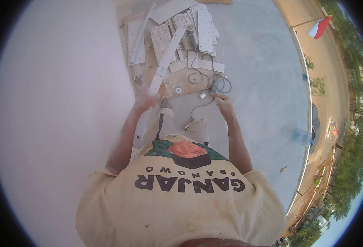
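My left hand (147, 100) is closed round a long, narrow white board (165, 61), which slants from the pile ahead down past my left leg. My right hand (224, 105) is closed at the near end of a teal corded tool (216, 85), perhaps a grinder; my fingers hide part of it. A dark cord (196, 78) lies in loops beside it. Between my hands, a round disc (178, 89) with a pale centre lies on a dusty brown sheet (171, 91). A small white block (202, 95) is near my right hand.
Several white boards (205, 31) are heaped ahead, with a dark tool (191, 37) among them. A pale wall (62, 123) rises on my left. The grey floor (263, 82) ends at a white edge (309, 107) on the right. A clear bluish container (303, 137) stands near that edge.
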A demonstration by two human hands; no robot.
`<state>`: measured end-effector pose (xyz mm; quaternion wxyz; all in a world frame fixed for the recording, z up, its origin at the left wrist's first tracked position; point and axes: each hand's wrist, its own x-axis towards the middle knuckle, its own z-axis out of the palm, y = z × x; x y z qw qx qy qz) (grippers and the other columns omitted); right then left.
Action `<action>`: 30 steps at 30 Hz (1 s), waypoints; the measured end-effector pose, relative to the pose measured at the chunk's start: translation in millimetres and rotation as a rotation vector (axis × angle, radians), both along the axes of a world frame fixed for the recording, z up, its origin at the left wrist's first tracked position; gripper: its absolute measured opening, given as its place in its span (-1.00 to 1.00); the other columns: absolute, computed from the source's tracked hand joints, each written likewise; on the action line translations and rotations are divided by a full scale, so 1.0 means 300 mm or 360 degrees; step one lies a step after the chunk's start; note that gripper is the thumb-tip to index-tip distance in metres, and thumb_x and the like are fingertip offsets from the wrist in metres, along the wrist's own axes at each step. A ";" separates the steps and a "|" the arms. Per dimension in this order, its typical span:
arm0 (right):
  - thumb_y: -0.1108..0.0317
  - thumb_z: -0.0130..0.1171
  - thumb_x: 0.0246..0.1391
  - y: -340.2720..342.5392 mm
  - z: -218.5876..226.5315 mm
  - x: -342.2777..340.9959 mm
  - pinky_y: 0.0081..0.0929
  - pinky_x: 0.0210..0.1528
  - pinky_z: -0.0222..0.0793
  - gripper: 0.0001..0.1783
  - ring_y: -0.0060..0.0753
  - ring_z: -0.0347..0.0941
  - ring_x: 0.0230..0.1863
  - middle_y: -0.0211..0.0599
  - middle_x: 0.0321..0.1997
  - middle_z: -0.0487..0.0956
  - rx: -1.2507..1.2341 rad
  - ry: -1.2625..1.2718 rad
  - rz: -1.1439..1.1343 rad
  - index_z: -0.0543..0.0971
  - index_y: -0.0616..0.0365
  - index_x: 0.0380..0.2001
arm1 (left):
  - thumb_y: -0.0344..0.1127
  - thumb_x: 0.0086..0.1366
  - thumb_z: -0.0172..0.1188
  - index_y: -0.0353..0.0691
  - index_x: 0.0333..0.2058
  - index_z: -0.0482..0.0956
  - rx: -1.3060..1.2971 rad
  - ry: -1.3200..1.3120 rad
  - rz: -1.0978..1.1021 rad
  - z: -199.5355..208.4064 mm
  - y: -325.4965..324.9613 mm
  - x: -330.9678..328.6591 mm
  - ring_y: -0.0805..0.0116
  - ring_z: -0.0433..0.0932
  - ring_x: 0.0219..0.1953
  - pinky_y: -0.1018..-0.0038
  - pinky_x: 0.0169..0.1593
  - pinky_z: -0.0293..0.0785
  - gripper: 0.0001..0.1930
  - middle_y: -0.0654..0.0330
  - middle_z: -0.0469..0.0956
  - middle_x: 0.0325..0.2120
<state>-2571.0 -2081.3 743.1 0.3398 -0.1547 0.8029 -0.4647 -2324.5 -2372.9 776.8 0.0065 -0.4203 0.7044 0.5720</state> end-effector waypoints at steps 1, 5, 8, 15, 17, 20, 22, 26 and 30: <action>0.43 0.11 0.10 -0.052 0.014 -0.027 -0.54 -0.22 0.42 -0.62 -0.58 0.48 -0.29 -0.28 -0.09 0.70 0.0046 -0.0036 0.0015 0.68 0.26 -0.03 | -0.26 0.09 0.31 -0.42 -0.19 0.56 0.0007 -0.0025 0.0000 -0.017 -0.057 -0.033 0.39 0.57 -0.56 0.40 -0.46 0.49 -0.63 0.14 0.58 -0.52; 0.42 0.15 0.05 -0.216 0.005 -0.169 -0.53 -0.14 0.43 -0.61 -0.51 0.53 -0.21 -0.21 -0.12 0.70 0.0026 -0.0111 0.0020 0.68 0.30 -0.05 | -0.25 0.07 0.31 -0.42 -0.13 0.56 0.0004 -0.0153 -0.0026 -0.020 -0.250 -0.198 0.36 0.59 -0.50 0.36 -0.40 0.51 -0.57 0.11 0.59 -0.47; 0.41 0.18 0.01 -0.321 -0.076 -0.313 -0.51 -0.14 0.44 -0.59 -0.46 0.55 -0.23 -0.20 -0.16 0.71 0.0057 -0.0188 0.0060 0.68 0.28 -0.04 | -0.26 0.08 0.29 -0.41 -0.16 0.56 -0.0070 -0.0252 -0.0032 -0.045 -0.361 -0.313 0.37 0.59 -0.50 0.35 -0.40 0.51 -0.60 0.10 0.59 -0.47; 0.37 0.17 0.03 -0.749 -0.528 -0.778 -0.55 -0.24 0.40 -0.46 -0.57 0.49 -0.31 -0.38 -0.32 0.64 0.0414 -0.0110 0.0600 0.57 0.23 0.14 | -0.25 0.10 0.27 -0.42 -0.12 0.54 -0.0111 -0.0386 -0.0011 -0.508 -0.669 -0.516 0.35 0.57 -0.53 0.34 -0.41 0.50 -0.58 0.11 0.57 -0.49; 0.26 0.21 0.06 -0.863 -0.870 -0.915 -0.42 -0.19 0.45 -0.43 -0.39 0.56 -0.25 -0.22 -0.25 0.67 0.0586 0.0003 0.0656 0.55 0.16 0.17 | -0.25 0.10 0.27 -0.42 -0.11 0.51 -0.0088 -0.0351 -0.0055 -0.769 -0.770 -0.579 0.35 0.57 -0.51 0.34 -0.40 0.51 -0.58 0.10 0.56 -0.47; 0.09 0.23 0.08 -1.061 -1.316 -1.044 -0.24 0.07 0.44 -0.28 -0.09 0.57 0.00 0.00 -0.04 0.64 0.0648 0.0351 0.0766 0.42 0.22 0.27 | -0.24 0.09 0.28 -0.38 -0.12 0.47 -0.0164 -0.0391 -0.0063 -1.175 -0.872 -0.632 0.34 0.57 -0.48 0.34 -0.38 0.51 -0.57 0.07 0.55 -0.43; 0.02 0.24 0.05 -1.236 -1.518 -1.130 -0.20 0.21 0.39 -0.17 0.02 0.51 0.16 0.10 0.11 0.58 0.0782 0.0463 0.0695 0.32 0.24 0.32 | -0.24 0.08 0.29 -0.35 -0.12 0.44 -0.0229 -0.0366 -0.0087 -1.431 -0.971 -0.700 0.31 0.58 -0.46 0.33 -0.37 0.51 -0.57 0.04 0.54 -0.41; -0.10 0.33 -0.05 -1.436 -1.906 -1.313 -0.17 0.26 0.37 0.02 0.09 0.45 0.21 0.21 0.19 0.50 0.0890 0.0796 0.0573 0.25 0.35 0.33 | -0.24 0.04 0.32 -0.32 -0.12 0.44 -0.0320 -0.0254 -0.0215 -1.820 -1.118 -0.831 0.19 0.60 -0.39 0.26 -0.30 0.52 -0.55 -0.01 0.55 -0.38; -0.07 0.42 -0.19 -1.520 -2.080 -1.355 -0.18 0.23 0.40 0.03 0.05 0.48 0.20 0.21 0.16 0.52 0.0737 0.0799 0.0481 0.33 0.43 0.24 | -0.23 0.01 0.31 -0.33 -0.13 0.51 -0.0683 -0.0117 -0.0335 -2.058 -1.200 -0.915 0.03 0.62 -0.28 0.20 -0.15 0.51 -0.55 -0.06 0.58 -0.36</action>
